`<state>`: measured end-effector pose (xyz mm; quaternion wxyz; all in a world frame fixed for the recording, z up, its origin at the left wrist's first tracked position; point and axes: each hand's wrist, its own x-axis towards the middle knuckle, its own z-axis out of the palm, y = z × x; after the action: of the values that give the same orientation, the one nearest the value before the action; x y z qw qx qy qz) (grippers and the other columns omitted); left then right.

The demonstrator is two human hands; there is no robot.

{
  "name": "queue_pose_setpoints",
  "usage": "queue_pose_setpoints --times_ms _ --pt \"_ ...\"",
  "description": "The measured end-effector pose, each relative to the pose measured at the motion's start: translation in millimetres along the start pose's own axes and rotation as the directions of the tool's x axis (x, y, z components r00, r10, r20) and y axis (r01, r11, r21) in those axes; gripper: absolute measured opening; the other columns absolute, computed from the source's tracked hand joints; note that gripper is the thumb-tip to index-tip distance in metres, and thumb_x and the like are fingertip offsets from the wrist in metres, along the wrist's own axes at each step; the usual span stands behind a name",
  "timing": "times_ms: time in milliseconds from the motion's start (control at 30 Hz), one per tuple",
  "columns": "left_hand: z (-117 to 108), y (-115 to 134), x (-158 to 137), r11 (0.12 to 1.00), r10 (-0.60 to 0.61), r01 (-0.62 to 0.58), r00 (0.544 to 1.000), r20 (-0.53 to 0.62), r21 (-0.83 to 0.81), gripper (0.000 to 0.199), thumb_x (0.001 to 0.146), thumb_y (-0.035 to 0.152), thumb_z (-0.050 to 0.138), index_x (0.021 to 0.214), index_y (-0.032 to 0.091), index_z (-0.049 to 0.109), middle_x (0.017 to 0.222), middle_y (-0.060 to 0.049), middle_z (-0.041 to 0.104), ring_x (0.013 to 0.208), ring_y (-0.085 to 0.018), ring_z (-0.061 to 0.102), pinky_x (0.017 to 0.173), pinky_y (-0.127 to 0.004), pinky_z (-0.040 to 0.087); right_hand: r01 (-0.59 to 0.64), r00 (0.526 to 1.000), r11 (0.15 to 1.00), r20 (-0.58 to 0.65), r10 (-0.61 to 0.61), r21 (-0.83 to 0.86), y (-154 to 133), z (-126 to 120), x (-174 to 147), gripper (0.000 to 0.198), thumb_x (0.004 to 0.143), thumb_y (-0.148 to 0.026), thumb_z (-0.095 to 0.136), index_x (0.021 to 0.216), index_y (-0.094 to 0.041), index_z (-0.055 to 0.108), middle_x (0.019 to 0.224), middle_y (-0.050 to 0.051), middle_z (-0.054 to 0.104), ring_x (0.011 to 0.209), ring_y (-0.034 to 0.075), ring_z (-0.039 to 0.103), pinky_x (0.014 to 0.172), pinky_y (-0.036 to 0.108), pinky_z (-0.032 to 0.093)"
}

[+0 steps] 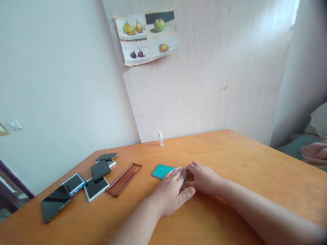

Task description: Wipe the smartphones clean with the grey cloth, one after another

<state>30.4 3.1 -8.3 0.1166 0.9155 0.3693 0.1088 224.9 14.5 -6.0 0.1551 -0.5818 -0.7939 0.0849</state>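
A teal smartphone (160, 171) lies flat on the wooden table, back side up as far as it shows. My left hand (173, 185) rests on its right part, fingers stretched out together and thumb spread to the side. Something greyish shows at the left fingertips, too small to make out. At the phone's right end my right hand (201, 178) curls its thumb and fingers around the edge and steadies it. The left hand covers much of the phone's right half. To the left lies a clear brownish phone case (124, 180), not touched by either hand.
Several phones and tablets lie at the table's left, among them a black tablet (55, 203), a blue-edged device (74, 183), a white-framed one (96, 188) and a black phone (100, 170). A small spray bottle (160, 139) stands upright at the table's back edge (194, 136).
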Motion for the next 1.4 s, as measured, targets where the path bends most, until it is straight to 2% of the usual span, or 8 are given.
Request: queue_pose_setpoints --times_ms 100,333,500,633,933,1033,1167,1400 --pt "-0.5 -2.7 2.9 1.000 0.007 -0.008 1.000 -0.023 -0.008 0.074 0.096 0.066 0.020 0.152 0.019 0.030 0.158 -0.010 0.028 0.148 -0.024 0.021 0.121 -0.041 0.016 -0.002 1.000 1.000 0.005 0.002 0.005 0.5 0.1 -0.2 0.036 0.074 -0.050 0.069 0.094 -0.020 0.066 0.095 0.007 0.064 0.086 0.023 0.062 0.070 0.029 0.041" --pt "2.5 -51.4 3.8 0.900 -0.417 0.430 0.898 -0.139 0.078 0.087 0.091 0.073 0.020 0.151 0.009 0.028 0.158 -0.018 0.025 0.148 -0.032 0.016 0.119 -0.051 0.013 -0.002 0.999 1.000 0.033 0.002 0.008 1.6 -1.9 0.6 0.055 0.069 -0.064 0.069 0.102 -0.020 0.066 0.098 0.009 0.064 0.088 0.025 0.062 0.071 0.031 0.041" --pt "2.5 -14.6 -0.3 0.986 -0.157 0.159 0.986 -0.052 0.042 0.081 0.093 0.070 0.023 0.152 0.016 0.028 0.160 -0.013 0.023 0.149 -0.028 0.015 0.121 -0.046 0.012 0.019 1.000 1.000 -0.005 -0.019 0.007 2.3 1.2 0.5 0.043 0.072 -0.056 0.069 0.096 -0.020 0.066 0.095 0.008 0.063 0.086 0.024 0.062 0.068 0.030 0.040" --pt "-0.6 13.7 -2.1 0.995 0.069 -0.069 0.998 -0.003 -0.072 0.078 0.095 0.068 0.026 0.154 0.018 0.024 0.160 -0.011 0.023 0.149 -0.026 0.017 0.122 -0.044 0.015 0.001 1.000 1.000 -0.006 -0.001 -0.013 1.9 2.5 0.6 0.023 0.074 -0.040 0.066 0.086 -0.020 0.064 0.089 0.006 0.063 0.078 0.020 0.061 0.062 0.027 0.038" --pt "-12.5 -17.4 -3.0 0.979 -0.194 0.184 0.973 -0.128 -0.089 0.066 0.096 0.064 0.029 0.138 0.019 0.052 0.147 -0.010 0.049 0.137 -0.026 0.042 0.115 -0.038 0.031 0.014 1.000 1.000 0.002 -0.014 0.017 4.1 0.4 1.1 0.047 0.072 -0.058 0.067 0.101 -0.021 0.066 0.098 0.009 0.063 0.089 0.024 0.062 0.073 0.030 0.041" --pt "-16.6 -30.5 -1.0 0.955 -0.277 0.241 0.932 -0.234 -0.174 0.051 0.100 0.052 0.027 0.121 0.023 0.063 0.126 -0.006 0.067 0.117 -0.022 0.060 0.101 -0.033 0.044 -0.009 1.000 1.000 0.013 0.009 -0.007 9.1 -1.1 2.7 0.041 0.072 -0.053 0.068 0.097 -0.021 0.066 0.098 0.008 0.062 0.087 0.024 0.061 0.071 0.030 0.040" --pt "-19.4 -46.7 -0.7 0.908 -0.417 0.378 0.861 -0.292 -0.181 0.038 0.091 0.029 0.042 0.122 0.020 0.061 0.129 -0.006 0.064 0.121 -0.022 0.056 0.104 -0.033 0.041 -0.037 0.999 0.999 0.008 0.038 -0.040 18.0 -2.6 5.6 0.026 0.075 -0.040 0.064 0.093 -0.020 0.065 0.096 0.008 0.061 0.086 0.023 0.061 0.070 0.029 0.039" --pt "-18.0 -41.9 -3.8 0.961 -0.272 0.256 0.939 -0.209 -0.101 0.043 0.077 0.038 0.064 0.118 0.026 0.063 0.116 -0.005 0.065 0.111 -0.026 0.056 0.095 -0.034 0.044 -0.024 0.999 1.000 -0.041 0.024 -0.005 23.3 -0.8 5.6 0.039 0.076 -0.041 0.065 0.109 -0.020 0.065 0.097 0.008 0.061 0.091 0.024 0.061 0.076 0.030 0.041"
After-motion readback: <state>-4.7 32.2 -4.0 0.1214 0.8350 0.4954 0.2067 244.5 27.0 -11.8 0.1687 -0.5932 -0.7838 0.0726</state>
